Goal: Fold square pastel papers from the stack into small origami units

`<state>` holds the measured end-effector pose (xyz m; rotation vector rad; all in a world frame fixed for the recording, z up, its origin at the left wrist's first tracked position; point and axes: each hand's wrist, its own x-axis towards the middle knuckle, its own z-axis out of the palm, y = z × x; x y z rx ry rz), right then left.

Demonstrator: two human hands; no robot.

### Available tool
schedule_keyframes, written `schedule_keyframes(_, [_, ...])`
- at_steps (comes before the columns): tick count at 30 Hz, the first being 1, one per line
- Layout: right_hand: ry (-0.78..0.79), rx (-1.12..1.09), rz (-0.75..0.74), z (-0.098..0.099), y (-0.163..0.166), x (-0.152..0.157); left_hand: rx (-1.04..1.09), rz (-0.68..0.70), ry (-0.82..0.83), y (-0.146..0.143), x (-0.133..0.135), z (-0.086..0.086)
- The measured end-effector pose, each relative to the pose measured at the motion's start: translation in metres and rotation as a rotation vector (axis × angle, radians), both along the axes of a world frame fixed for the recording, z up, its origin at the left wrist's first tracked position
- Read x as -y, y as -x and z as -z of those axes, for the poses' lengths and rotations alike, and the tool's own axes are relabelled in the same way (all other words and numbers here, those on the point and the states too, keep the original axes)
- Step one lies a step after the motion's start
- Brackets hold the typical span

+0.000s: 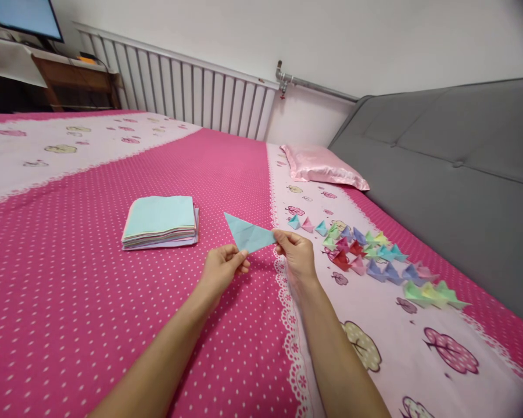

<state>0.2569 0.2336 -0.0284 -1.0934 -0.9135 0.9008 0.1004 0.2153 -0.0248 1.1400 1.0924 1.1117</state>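
Note:
A light-blue paper folded into a triangle (248, 233) is held just above the pink dotted bedsheet (70, 278). My left hand (222, 268) pinches its lower corner. My right hand (296, 252) pinches its right tip. Both hands have their fingers closed on the paper. To the left lies a stack of square coloured papers (160, 229) with a pale blue sheet on top. To the right, several small folded paper pieces (375, 255) in blue, pink, green, red and purple lie in a loose row on the pale part of the sheet.
A pink satin pillow (322, 167) lies by the grey padded headboard (457, 174) on the right. A white radiator (192, 96) runs along the far wall. A wooden desk (76, 78) with a monitor (26, 17) stands at the back left.

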Motion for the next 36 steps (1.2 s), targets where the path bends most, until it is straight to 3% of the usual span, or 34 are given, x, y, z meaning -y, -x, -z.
schedule_keyframes(9, [-0.021,-0.063,0.001,-0.006,-0.004,0.004,-0.006,0.015,-0.032,0.002,-0.004,0.008])
schedule_keyframes(12, [0.001,-0.1,-0.119,-0.008,-0.003,0.007,-0.087,0.044,-0.09,0.002,-0.006,0.013])
schedule_keyframes(18, [0.176,-0.181,-0.495,-0.007,0.001,0.012,-0.446,0.089,-0.37,0.005,-0.008,0.014])
schedule_keyframes(23, [0.267,-0.159,-0.583,-0.005,0.003,0.016,-0.547,0.116,-0.418,0.005,-0.003,0.005])
schedule_keyframes(36, [0.261,-0.216,-0.525,0.006,0.008,0.01,-0.26,0.084,-0.311,0.003,-0.008,0.014])
